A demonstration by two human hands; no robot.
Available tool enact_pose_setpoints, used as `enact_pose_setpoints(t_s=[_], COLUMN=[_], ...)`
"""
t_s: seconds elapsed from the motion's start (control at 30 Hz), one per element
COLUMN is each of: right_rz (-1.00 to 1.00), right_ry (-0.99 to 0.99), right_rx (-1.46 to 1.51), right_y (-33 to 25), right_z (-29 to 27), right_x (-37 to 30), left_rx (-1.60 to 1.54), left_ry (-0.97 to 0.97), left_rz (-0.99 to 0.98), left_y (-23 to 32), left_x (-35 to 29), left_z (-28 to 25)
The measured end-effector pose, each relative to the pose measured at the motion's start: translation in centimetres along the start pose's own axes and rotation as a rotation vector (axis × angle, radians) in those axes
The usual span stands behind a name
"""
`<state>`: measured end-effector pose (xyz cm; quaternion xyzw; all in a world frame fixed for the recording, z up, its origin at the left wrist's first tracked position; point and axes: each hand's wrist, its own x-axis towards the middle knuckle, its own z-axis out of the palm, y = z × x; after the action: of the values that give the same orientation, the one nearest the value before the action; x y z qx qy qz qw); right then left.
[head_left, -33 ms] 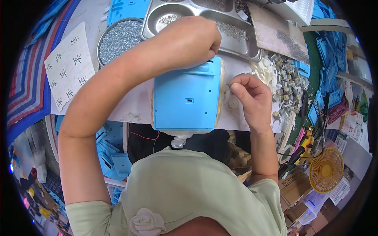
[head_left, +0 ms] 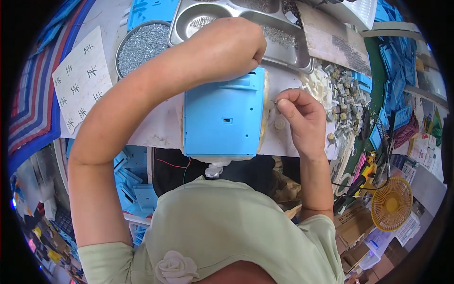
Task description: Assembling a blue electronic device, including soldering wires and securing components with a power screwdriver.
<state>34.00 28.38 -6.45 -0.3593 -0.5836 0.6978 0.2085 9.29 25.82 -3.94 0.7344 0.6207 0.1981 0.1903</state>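
A flat light-blue plastic panel (head_left: 208, 125) lies on a padded, plastic-wrapped support at the table's front edge. It has a small rectangular slot near the middle, several small holes and a raised ridge at its far end. My left hand (head_left: 239, 47) is curled closed over the panel's far edge, and its fingertips are hidden beneath it. To the right of the panel, apart from it, my right hand (head_left: 302, 113) pinches a small screw (head_left: 274, 102) between thumb and index finger. A small round pale piece (head_left: 279, 124) lies on the table by that hand.
A round tray (head_left: 142, 49) of small metal screws and a compartmented steel tray (head_left: 302, 59) of small parts stand behind. A board (head_left: 331, 40) with dark small parts is at far right. Metal cylinders (head_left: 347, 99) are heaped rightward. A marked paper sheet (head_left: 80, 78) lies left.
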Motion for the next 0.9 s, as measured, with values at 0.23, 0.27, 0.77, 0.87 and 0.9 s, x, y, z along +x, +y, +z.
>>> enact_pose_setpoints(t_s=[0.23,0.27,0.77,0.87,0.9], right_rz=[-0.439,-0.645,-0.714,-0.674,-0.663], right_ry=[-0.034,-0.053,-0.423,-0.318,-0.256], right_rx=[-0.526,-0.775,-1.169,-1.032,-0.973], right_y=[0.5,0.2,-3.7,-2.7,-2.4], right_z=[0.1,0.1,1.6,1.2,1.0], right_x=[0.7,0.9,3.1,2.7,2.4], left_rx=[0.352,0.292,0.11,0.266,0.313], left_ry=[-0.049,0.03,0.395,0.403,0.412], left_rz=[0.081,0.133,-0.371,-0.405,-0.399], left_y=[1.4,1.0,-7.8,-10.2,-10.3], left_x=[0.4,0.0,-12.4,-13.0,-12.9], left_z=[0.1,0.2,-2.8,-1.9,-1.6])
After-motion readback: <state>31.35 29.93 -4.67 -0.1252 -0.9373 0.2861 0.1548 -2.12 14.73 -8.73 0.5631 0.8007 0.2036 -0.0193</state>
